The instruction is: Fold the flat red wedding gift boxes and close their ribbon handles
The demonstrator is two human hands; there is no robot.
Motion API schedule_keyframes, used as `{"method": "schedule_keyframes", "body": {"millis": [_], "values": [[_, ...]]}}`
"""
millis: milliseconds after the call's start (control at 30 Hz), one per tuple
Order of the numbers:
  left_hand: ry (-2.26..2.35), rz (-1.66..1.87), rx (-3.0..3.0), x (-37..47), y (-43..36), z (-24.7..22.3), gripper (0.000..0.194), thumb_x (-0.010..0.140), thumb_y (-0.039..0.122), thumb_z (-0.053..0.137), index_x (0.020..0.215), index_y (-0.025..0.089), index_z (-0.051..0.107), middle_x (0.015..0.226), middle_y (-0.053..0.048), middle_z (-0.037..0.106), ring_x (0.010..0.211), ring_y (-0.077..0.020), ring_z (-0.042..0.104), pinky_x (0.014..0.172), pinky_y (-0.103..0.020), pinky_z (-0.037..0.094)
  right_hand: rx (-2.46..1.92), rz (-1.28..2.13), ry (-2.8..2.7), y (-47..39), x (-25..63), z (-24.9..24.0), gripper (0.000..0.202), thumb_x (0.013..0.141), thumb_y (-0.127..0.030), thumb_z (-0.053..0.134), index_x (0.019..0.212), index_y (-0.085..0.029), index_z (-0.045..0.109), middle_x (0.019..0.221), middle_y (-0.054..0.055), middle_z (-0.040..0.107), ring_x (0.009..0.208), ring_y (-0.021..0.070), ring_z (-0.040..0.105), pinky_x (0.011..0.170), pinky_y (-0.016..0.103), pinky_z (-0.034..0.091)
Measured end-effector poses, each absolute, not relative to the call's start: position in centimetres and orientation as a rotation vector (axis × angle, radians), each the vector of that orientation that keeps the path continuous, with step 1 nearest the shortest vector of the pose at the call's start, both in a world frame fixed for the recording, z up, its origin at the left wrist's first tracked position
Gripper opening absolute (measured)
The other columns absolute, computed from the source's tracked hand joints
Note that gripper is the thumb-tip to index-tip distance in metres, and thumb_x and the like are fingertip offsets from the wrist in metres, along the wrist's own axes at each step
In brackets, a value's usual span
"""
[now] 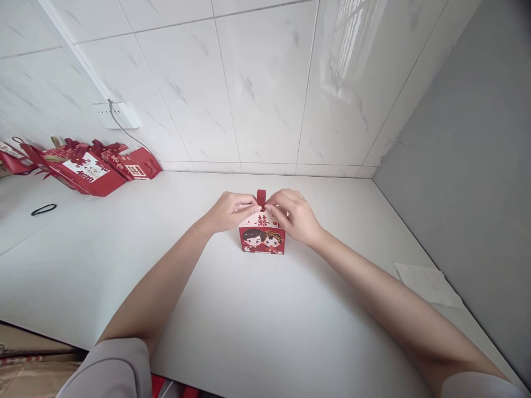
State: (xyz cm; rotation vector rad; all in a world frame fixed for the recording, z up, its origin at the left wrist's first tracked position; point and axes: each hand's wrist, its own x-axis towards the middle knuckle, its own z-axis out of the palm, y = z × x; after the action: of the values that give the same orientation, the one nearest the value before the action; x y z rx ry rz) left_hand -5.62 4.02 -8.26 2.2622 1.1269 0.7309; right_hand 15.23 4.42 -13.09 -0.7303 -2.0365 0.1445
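A small red and white gift box with a cartoon couple on its front stands upright on the white table. From its top rises a loop of dark red ribbon. My left hand pinches the top of the box at the left of the ribbon's base. On the other side, my right hand pinches the same top edge, its thumb and fingertips close to those of the left. The fingertips hide part of where ribbon and box meet.
Several red gift bags and boxes lean against the tiled wall at the back left, below a socket with a cable. A black hair tie lies at the left. White paper rests along the right edge, beside a grey panel.
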Motion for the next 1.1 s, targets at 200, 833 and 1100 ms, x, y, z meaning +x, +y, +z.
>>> {"method": "schedule_keyframes", "body": {"millis": [200, 833, 1100], "values": [[1.285, 0.54, 2.31, -6.1, 3.1, -6.8, 0.029, 0.089, 0.038, 0.05, 0.072, 0.017, 0.061, 0.061, 0.003, 0.046, 0.056, -0.0088, 0.036, 0.05, -0.023, 0.025, -0.797, 0.576, -1.966, 3.9, 14.8, -13.0, 0.021, 0.089, -0.042, 0.061, 0.088, -0.021, 0.06, 0.087, 0.002, 0.065, 0.078, 0.0164, 0.059, 0.069, 0.028, 0.044], [1.223, 0.614, 2.164, -5.1, 2.4, -6.9, 0.021, 0.084, 0.035, 0.06, 0.095, 0.02, 0.068, 0.096, -0.002, 0.072, 0.091, -0.0177, 0.066, 0.081, -0.027, 0.053, -0.816, 0.688, -1.809, 3.4, 14.4, -13.0, 0.025, 0.091, -0.045, 0.058, 0.087, -0.021, 0.064, 0.087, 0.004, 0.068, 0.077, 0.0177, 0.061, 0.069, 0.03, 0.048], [1.209, 0.671, 2.169, -4.9, 2.2, -7.0, 0.024, 0.084, 0.037, 0.059, 0.095, 0.02, 0.07, 0.095, -0.002, 0.073, 0.091, -0.0186, 0.067, 0.08, -0.027, 0.054, -0.853, 0.718, -1.904, 3.4, 15.3, -11.8, 0.03, 0.093, -0.047, 0.055, 0.082, -0.021, 0.066, 0.083, 0.002, 0.069, 0.075, 0.0159, 0.061, 0.068, 0.028, 0.045]]}}
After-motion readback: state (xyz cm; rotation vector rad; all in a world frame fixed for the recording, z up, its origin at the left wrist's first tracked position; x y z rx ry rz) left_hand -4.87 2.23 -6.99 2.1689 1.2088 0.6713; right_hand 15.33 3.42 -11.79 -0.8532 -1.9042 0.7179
